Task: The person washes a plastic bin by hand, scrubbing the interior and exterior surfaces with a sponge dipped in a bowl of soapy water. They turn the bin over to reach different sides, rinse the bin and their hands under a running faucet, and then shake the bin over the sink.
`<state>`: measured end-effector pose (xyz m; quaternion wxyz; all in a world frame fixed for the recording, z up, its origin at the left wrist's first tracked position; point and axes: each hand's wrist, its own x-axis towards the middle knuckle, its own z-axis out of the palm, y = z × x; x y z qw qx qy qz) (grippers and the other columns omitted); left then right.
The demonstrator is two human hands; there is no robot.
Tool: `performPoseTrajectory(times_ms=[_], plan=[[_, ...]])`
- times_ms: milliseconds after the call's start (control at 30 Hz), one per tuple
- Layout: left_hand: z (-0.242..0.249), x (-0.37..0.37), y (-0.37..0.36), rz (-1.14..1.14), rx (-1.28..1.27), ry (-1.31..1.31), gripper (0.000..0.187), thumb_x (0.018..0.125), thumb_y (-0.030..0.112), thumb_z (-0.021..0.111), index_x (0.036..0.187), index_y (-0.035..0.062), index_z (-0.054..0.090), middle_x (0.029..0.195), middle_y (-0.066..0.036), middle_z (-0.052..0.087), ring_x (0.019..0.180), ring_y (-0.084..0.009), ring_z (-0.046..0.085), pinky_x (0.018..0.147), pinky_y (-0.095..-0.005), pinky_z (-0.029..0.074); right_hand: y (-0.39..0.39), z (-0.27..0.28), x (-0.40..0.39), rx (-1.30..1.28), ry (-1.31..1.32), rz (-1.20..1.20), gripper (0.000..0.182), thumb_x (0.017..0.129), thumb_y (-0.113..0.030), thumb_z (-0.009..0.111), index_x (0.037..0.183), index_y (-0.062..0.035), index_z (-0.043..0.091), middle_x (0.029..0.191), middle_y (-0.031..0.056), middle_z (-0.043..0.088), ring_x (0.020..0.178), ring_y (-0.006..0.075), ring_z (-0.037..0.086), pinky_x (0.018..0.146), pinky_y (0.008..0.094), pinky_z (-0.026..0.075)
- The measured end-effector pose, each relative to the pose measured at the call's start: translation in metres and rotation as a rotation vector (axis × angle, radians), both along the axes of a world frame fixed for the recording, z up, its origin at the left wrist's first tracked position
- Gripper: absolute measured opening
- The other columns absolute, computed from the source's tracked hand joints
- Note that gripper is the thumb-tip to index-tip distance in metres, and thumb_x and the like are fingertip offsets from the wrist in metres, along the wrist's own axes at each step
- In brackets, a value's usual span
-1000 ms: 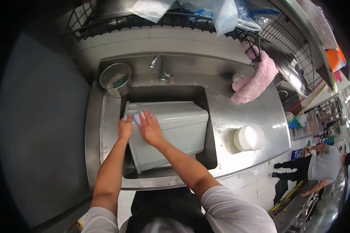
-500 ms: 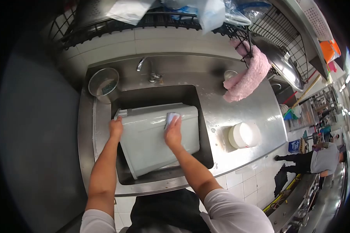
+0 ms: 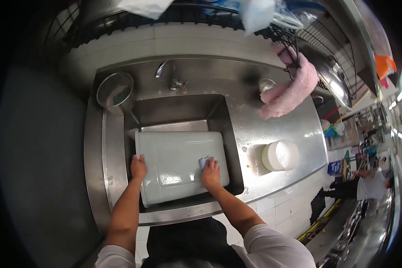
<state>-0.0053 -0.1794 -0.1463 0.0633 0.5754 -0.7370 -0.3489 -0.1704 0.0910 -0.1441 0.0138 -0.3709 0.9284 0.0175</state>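
A large light-grey plastic bin (image 3: 178, 156) lies on its side in the steel sink (image 3: 178, 102), a broad wall facing up, wet and shiny. My left hand (image 3: 139, 167) has its fingers closed on the rim at the bin's left end. Toward the opposite end, my right hand (image 3: 211, 175) presses a pale sponge (image 3: 204, 162) flat against the upper wall; the hand partly covers the sponge.
Behind the sink stands a faucet (image 3: 176, 84). A clear round container (image 3: 115, 93) with a green pad inside sits back left. On the right counter are a white tub (image 3: 280, 155) and a hanging pink towel (image 3: 295, 91). A person (image 3: 370, 185) stands far right.
The bin has turned and shifted nearer to me, baring the sink's back part. My right hand moved right and nearer with the sponge; my left hand came nearer along the rim end.
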Motion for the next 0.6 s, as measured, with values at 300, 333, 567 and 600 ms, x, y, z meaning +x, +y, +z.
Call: performPoseTrajectory(times_ms=[300,333,567,600], plan=[[0.004,0.011,0.012,-0.053,-0.004,0.081,0.047,0.093,0.038,0.049,0.111,-0.0050,0.049,0.103,-0.031,0.059,0.102,-0.0464,0.054,0.086,-0.0473,0.045,-0.055,-0.070,-0.135,-0.341,0.078,0.113,0.047,0.087,-0.008,0.039,0.132,0.0082,0.036,0.129,0.0263,0.045,0.118,0.0428,0.045,0.101,0.0441,0.038],[0.006,0.010,0.014,-0.037,-0.006,0.091,0.047,0.093,0.038,0.049,0.111,-0.0049,0.049,0.103,-0.031,0.059,0.101,-0.0463,0.054,0.086,-0.0473,0.045,-0.062,-0.087,-0.158,-0.296,0.142,0.056,0.047,0.088,-0.009,0.039,0.131,0.0090,0.034,0.127,0.0268,0.046,0.117,0.0422,0.046,0.101,0.0432,0.039],[-0.011,0.015,0.016,0.024,-0.071,0.063,0.042,0.093,0.038,0.048,0.102,-0.0036,0.049,0.095,-0.031,0.060,0.093,-0.0475,0.056,0.081,-0.0506,0.045,-0.018,-0.052,-0.107,-0.241,0.161,-0.113,0.036,0.087,-0.011,0.044,0.117,0.0078,0.047,0.113,0.0220,0.053,0.103,0.0370,0.054,0.090,0.0452,0.046],[-0.002,0.011,0.016,0.028,-0.062,0.076,0.042,0.093,0.038,0.048,0.102,-0.0036,0.049,0.095,-0.031,0.060,0.093,-0.0475,0.056,0.081,-0.0506,0.045,-0.008,-0.042,-0.101,-0.091,0.041,-0.149,0.038,0.086,-0.012,0.046,0.118,0.0085,0.048,0.114,0.0210,0.052,0.105,0.0335,0.053,0.089,0.0396,0.048]])
